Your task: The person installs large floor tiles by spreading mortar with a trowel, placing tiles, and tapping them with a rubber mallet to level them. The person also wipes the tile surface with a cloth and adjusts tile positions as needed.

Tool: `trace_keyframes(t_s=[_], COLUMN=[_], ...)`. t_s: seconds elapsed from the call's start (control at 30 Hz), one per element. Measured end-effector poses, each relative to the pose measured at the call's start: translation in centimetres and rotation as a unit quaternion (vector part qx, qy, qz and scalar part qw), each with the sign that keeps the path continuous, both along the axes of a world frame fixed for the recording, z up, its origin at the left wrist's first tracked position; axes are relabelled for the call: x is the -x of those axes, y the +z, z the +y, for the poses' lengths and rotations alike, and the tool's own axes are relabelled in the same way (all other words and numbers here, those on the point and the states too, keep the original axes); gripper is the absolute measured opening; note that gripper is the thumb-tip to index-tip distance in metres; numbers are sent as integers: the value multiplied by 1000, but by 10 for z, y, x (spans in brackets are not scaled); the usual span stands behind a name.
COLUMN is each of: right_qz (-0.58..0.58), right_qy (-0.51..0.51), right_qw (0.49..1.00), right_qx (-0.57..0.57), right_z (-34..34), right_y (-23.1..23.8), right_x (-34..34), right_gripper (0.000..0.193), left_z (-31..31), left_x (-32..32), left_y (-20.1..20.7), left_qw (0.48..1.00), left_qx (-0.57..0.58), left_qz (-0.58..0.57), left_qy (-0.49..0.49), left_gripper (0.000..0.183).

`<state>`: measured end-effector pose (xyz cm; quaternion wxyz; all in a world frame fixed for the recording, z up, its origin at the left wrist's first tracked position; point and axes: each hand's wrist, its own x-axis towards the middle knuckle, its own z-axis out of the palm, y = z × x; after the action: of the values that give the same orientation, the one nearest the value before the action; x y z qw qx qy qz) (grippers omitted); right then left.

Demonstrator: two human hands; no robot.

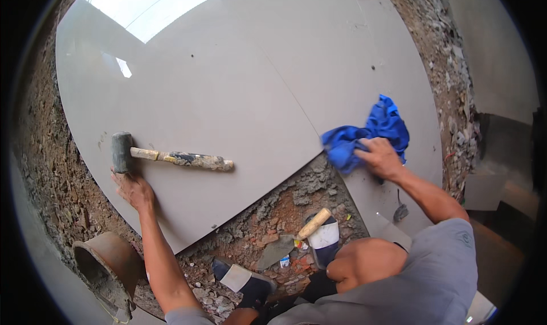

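Observation:
My left hand (pixel 134 189) rests on a large glossy grey tile (pixel 199 97) near its left edge, fingers spread and holding nothing. Just beyond those fingertips lies a rubber mallet (pixel 171 157), its dark head at the left and its worn, stained wooden handle pointing right. In my right hand (pixel 382 158) is a bunched blue cloth (pixel 345 145), pressed on the tiles close to a seam. Part of the cloth spreads past the hand, away from me, and is slightly blurred.
Between my feet, a trowel with a wooden handle (pixel 313 223) lies over rubble and wet mortar (pixel 310 182). A mortar-stained bucket (pixel 108 262) tilts at the lower left. Broken soil (pixel 62 177) borders the tiles. A dark lump (pixel 400 213) sits on the right-hand tile.

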<state>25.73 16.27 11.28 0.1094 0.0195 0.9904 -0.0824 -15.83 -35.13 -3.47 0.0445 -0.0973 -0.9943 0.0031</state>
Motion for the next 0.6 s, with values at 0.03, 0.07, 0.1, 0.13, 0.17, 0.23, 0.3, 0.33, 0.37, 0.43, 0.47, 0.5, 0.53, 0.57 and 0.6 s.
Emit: trace_keyframes(t_s=[0.03,0.07,0.1,0.13,0.17,0.23,0.3,0.33,0.37,0.43,0.47,0.5,0.53,0.57,0.6], right_qz=[-103,-89,-80,-39,-29,32,97,104,111,129,111,100,99,88,75], right_qy=[-63,-121,-167,-250,-314,-396,-399,-399,-397,-360,-368,-394,-390,-409,-427], right_qw=[992,985,974,955,926,883,867,865,864,878,875,873,878,878,878], right_qx=[-38,-85,-128,-156,-209,-249,-280,-285,-289,-288,-293,-272,-258,-232,-204], right_z=[19,38,60,81,101,132,147,148,148,140,132,127,119,111,102], right_y=[12,27,43,59,79,110,129,132,131,117,104,91,76,64,52], right_x=[-39,-75,-106,-133,-156,-186,-200,-202,-200,-190,-183,-174,-166,-160,-154], right_gripper=[34,38,43,49,49,41,36,36,36,36,38,39,40,40,41], left_z=[-7,-13,-17,-22,-23,-21,2,21,47,112,145,181,217,252,277], left_x=[4,10,17,25,31,25,-1,-22,-41,-89,-120,-148,-173,-195,-217], left_y=[-1,-1,2,12,22,49,68,75,80,83,83,81,78,77,76], left_qw=[999,997,994,990,981,986,999,996,985,955,950,928,905,876,877], left_qx=[10,25,49,1,-37,-54,-31,-13,-42,-89,-44,-49,-54,-83,38], left_qz=[-38,-67,-99,-139,-185,-154,0,81,105,100,45,5,-47,-51,-152], left_qy=[1,0,1,-19,-41,-18,-40,-44,-131,-264,-305,-369,-419,-473,-454], left_gripper=[57,58,58,58,59,59,59,60,61,63,63,66,66,64,64])
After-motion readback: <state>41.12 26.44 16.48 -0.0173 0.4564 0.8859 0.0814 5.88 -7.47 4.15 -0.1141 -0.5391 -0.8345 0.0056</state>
